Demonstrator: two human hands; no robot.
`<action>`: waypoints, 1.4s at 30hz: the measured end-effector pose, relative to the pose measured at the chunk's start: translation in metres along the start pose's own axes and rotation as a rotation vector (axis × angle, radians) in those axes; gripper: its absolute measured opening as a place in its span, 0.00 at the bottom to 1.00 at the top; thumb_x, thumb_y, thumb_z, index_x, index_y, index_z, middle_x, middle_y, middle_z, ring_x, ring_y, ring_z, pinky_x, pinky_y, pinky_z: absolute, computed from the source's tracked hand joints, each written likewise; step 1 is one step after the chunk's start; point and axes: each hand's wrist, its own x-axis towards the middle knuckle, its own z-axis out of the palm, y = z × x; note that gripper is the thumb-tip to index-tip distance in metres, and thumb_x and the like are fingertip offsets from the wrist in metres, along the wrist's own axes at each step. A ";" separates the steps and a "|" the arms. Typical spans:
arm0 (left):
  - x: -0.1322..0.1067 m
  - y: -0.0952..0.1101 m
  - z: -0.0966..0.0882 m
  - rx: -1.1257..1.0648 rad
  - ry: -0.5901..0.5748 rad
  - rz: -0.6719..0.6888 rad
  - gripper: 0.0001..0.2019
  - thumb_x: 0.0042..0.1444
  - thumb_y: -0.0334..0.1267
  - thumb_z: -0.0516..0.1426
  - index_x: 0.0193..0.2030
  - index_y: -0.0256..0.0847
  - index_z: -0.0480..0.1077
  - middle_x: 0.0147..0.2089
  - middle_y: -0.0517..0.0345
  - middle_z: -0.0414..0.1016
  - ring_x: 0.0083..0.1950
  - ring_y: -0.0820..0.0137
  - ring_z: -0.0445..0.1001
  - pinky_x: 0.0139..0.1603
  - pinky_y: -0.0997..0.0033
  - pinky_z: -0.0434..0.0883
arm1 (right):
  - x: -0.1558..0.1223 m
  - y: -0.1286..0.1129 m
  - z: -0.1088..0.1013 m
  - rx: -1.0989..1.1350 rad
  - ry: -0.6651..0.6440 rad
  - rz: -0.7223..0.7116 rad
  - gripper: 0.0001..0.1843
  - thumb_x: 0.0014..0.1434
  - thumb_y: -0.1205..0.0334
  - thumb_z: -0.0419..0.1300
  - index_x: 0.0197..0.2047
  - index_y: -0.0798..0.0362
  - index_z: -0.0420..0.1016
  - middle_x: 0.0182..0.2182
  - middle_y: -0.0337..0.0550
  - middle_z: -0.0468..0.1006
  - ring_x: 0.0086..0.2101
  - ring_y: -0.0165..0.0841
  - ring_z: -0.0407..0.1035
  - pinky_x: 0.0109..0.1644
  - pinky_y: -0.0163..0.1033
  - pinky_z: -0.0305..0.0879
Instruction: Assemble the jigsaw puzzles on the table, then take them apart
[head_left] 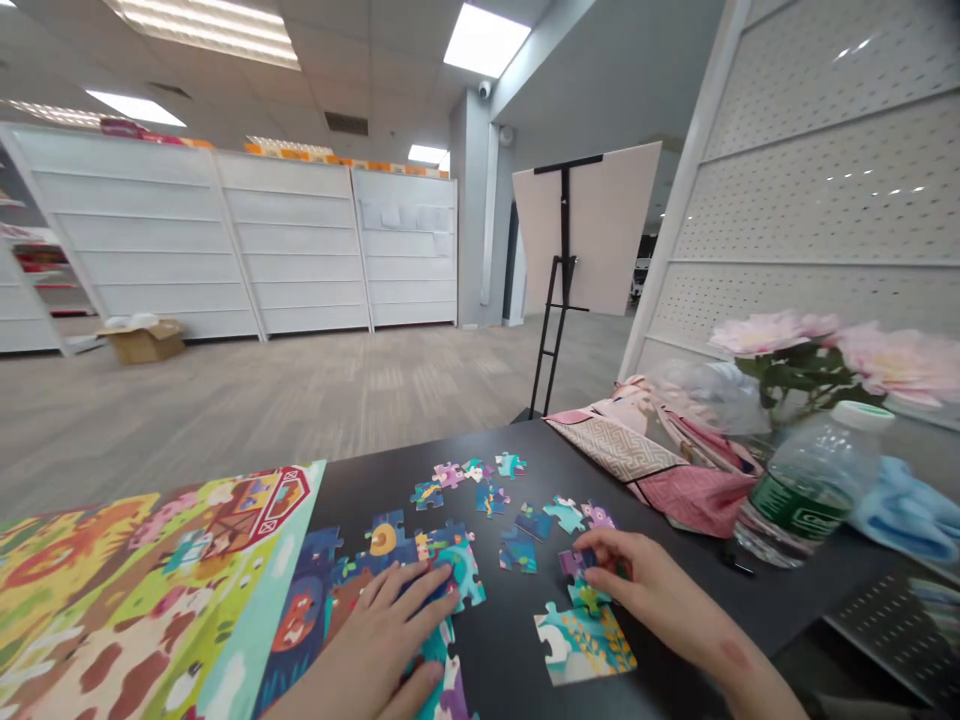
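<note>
My left hand (397, 625) lies with fingers spread across a partly joined jigsaw puzzle (300, 610) in dark blue and teal, part of it covered by the hand. To the right, my right hand (637, 575) pinches a purple and green puzzle piece (576, 566) between thumb and fingers. Just below it sits a small joined section (585, 645) with yellow leaves and white shapes; whether the held piece touches it I cannot tell. Several loose pieces (491, 498) are scattered beyond both hands, including a dark blue one (517, 552) between them.
A colourful farm picture board (150, 600) covers the black table's left side. On the right stand a water bottle (814, 490), a pink patterned cloth (660, 460), a light blue cloth (907, 510) and pink flowers (780, 335). An easel (564, 230) stands beyond the table.
</note>
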 end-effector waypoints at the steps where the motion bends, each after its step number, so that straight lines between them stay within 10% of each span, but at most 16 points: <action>1: 0.000 0.001 0.000 0.002 -0.006 -0.003 0.30 0.69 0.43 0.54 0.75 0.57 0.52 0.75 0.61 0.56 0.72 0.51 0.59 0.68 0.43 0.64 | 0.000 -0.001 0.000 -0.012 -0.010 0.004 0.12 0.57 0.59 0.59 0.43 0.48 0.81 0.31 0.37 0.78 0.33 0.35 0.71 0.38 0.36 0.65; 15: 0.000 -0.021 0.021 0.047 -0.005 0.059 0.31 0.68 0.43 0.54 0.75 0.59 0.50 0.76 0.62 0.53 0.72 0.49 0.59 0.66 0.43 0.66 | -0.016 -0.054 0.031 -0.171 -0.107 -0.088 0.11 0.57 0.69 0.60 0.40 0.47 0.82 0.41 0.42 0.80 0.48 0.40 0.73 0.56 0.45 0.65; 22: 0.001 -0.016 0.013 0.004 -0.020 0.049 0.29 0.69 0.46 0.53 0.75 0.59 0.51 0.76 0.62 0.54 0.71 0.47 0.60 0.67 0.41 0.65 | -0.017 0.007 -0.025 -0.218 0.125 0.061 0.16 0.62 0.57 0.51 0.42 0.49 0.80 0.37 0.47 0.82 0.37 0.41 0.76 0.44 0.44 0.69; 26: 0.002 -0.010 0.003 -0.036 -0.030 0.037 0.28 0.70 0.47 0.52 0.75 0.59 0.52 0.75 0.62 0.54 0.71 0.46 0.60 0.66 0.39 0.66 | -0.018 0.039 -0.030 -0.235 0.152 0.084 0.24 0.52 0.56 0.58 0.53 0.48 0.78 0.54 0.49 0.79 0.52 0.46 0.73 0.58 0.47 0.67; 42: -0.001 0.009 -0.001 -0.042 0.044 -0.080 0.25 0.70 0.46 0.52 0.72 0.61 0.58 0.74 0.65 0.57 0.72 0.49 0.59 0.70 0.41 0.61 | -0.015 0.050 -0.028 0.319 0.253 0.077 0.19 0.56 0.44 0.63 0.39 0.51 0.75 0.32 0.42 0.78 0.32 0.35 0.72 0.35 0.37 0.69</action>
